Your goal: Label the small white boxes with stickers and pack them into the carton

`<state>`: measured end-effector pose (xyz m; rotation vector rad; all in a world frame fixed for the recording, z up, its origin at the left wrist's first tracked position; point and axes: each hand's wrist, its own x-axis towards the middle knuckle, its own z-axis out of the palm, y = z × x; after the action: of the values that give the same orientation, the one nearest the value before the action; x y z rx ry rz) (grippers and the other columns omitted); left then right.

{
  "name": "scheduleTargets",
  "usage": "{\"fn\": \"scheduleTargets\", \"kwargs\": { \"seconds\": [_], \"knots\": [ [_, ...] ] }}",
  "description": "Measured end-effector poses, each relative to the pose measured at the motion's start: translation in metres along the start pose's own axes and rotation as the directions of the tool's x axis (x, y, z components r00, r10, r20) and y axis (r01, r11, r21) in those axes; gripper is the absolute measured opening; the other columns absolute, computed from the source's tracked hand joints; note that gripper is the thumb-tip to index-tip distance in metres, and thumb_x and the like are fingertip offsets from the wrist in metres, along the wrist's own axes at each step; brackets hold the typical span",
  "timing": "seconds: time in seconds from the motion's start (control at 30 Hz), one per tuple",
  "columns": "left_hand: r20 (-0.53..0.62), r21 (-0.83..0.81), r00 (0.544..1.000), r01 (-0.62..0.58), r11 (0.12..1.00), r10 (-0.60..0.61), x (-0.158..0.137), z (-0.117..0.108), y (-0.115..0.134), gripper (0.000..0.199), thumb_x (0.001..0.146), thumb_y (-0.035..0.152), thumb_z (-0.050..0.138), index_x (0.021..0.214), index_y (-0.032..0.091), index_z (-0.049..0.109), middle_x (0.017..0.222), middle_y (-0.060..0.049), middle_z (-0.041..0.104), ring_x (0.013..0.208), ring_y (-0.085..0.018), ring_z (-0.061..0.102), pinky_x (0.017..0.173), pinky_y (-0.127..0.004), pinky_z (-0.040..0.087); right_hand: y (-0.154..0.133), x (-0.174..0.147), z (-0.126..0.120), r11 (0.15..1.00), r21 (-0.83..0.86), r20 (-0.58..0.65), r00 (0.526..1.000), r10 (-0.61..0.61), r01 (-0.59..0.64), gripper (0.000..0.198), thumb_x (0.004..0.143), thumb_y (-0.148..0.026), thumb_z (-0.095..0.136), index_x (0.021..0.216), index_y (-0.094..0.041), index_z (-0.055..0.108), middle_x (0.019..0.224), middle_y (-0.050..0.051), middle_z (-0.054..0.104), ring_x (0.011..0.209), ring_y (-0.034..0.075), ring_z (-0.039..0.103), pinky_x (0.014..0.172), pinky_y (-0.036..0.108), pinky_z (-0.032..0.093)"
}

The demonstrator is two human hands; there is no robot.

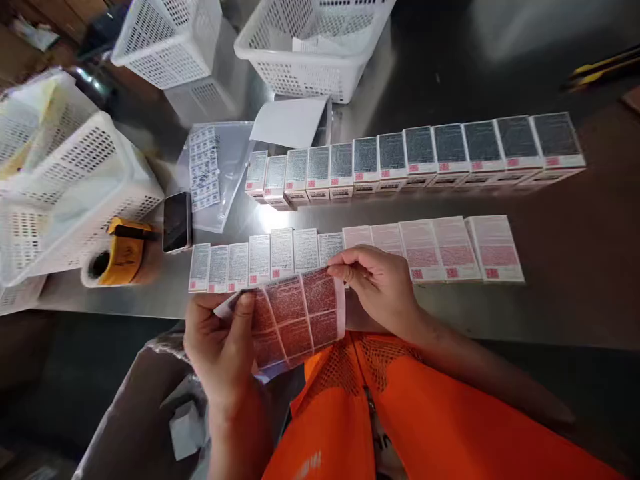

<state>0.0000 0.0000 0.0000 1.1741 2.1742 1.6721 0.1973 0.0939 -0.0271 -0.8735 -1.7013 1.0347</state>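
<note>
My left hand (223, 347) grips the left end of a sheet of red printed labels (293, 317), thumb on top. The sheet is tilted above the table's front edge. At its upper right corner, the thumb and finger of my right hand (377, 283) are pinched together. Whether a single label is lifted there, I cannot tell. Just beyond my hands runs a front row of small white boxes (283, 253), some with pinkish printed faces; my right hand hides part of it. Farther back stands a second row of boxes (367, 160) with dark labels on their upper faces.
A phone (177, 222) and a yellow-and-white roll (120, 260) lie at the left. Near them are a plastic sleeve with a printed sheet (204, 167) and a white paper (289, 122). White baskets (300, 67) stand behind and left. A yellow-black tool (603, 69) lies far right.
</note>
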Motion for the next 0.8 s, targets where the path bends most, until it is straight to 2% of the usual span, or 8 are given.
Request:
{"fn": "scheduleTargets", "kwargs": {
  "seconds": [0.2,0.3,0.4,0.47,0.6,0.8],
  "knots": [
    [-0.041,0.000,0.999,-0.019,1.000,0.019,0.000,0.004,0.006,0.018,0.071,0.019,0.079,0.082,0.016,0.064,0.074,0.001,0.067,0.069,-0.012,0.063,0.065,-0.023,0.051,-0.002,0.002,-0.005,0.999,0.021,0.052,0.998,0.047,-0.048,0.017,0.095,-0.025,0.062,0.085,-0.013,0.069,0.074,-0.002,0.064,0.063,-0.002,0.056,0.055,0.007,0.040],
    [-0.030,-0.027,0.999,-0.025,0.999,0.024,-0.002,0.005,0.007,0.019,0.072,0.016,0.078,0.081,0.016,0.062,0.073,0.002,0.067,0.067,-0.011,0.063,0.065,-0.021,0.049,0.000,0.005,-0.010,1.000,-0.003,0.051,0.999,-0.017,0.017,0.012,0.093,-0.021,0.065,0.084,-0.013,0.068,0.076,-0.002,0.065,0.068,-0.002,0.060,0.059,0.005,0.044],
    [-0.006,-0.022,1.000,-0.003,1.000,0.003,-0.007,0.004,0.007,0.018,0.074,0.017,0.079,0.081,0.016,0.062,0.072,0.003,0.065,0.065,-0.009,0.061,0.063,-0.020,0.047,0.001,0.006,-0.014,0.995,-0.028,0.041,0.995,-0.095,0.096,0.005,0.090,-0.017,0.067,0.093,-0.014,0.070,0.087,-0.001,0.066,0.079,0.000,0.064,0.067,0.005,0.050],
    [0.002,-0.016,1.000,0.007,1.000,-0.007,-0.009,0.005,0.006,0.017,0.076,0.017,0.078,0.080,0.016,0.062,0.072,0.003,0.065,0.066,-0.009,0.061,0.063,-0.020,0.047,0.003,0.005,-0.014,0.989,-0.056,0.001,0.990,-0.140,0.140,0.010,0.088,-0.016,0.069,0.098,-0.015,0.070,0.092,0.000,0.066,0.084,0.001,0.065,0.070,0.007,0.053],
    [-0.009,-0.009,1.000,0.004,1.000,-0.004,-0.012,0.007,0.008,0.017,0.076,0.016,0.078,0.077,0.016,0.061,0.070,0.004,0.064,0.066,-0.009,0.059,0.065,-0.020,0.046,0.003,0.000,-0.010,0.953,-0.191,-0.102,0.960,-0.260,0.237,0.011,0.084,-0.015,0.073,0.095,-0.017,0.071,0.096,0.000,0.067,0.092,0.004,0.066,0.082,0.014,0.057],
    [-0.013,-0.033,1.000,0.006,0.999,-0.006,-0.014,0.008,0.010,0.019,0.076,0.016,0.078,0.079,0.016,0.060,0.073,0.003,0.063,0.068,-0.009,0.060,0.068,-0.021,0.048,0.003,-0.004,-0.005,0.940,-0.249,-0.107,0.958,-0.267,0.235,0.007,0.088,-0.014,0.069,0.094,-0.016,0.067,0.098,0.001,0.066,0.095,0.005,0.064,0.085,0.017,0.056]
  ]
}}
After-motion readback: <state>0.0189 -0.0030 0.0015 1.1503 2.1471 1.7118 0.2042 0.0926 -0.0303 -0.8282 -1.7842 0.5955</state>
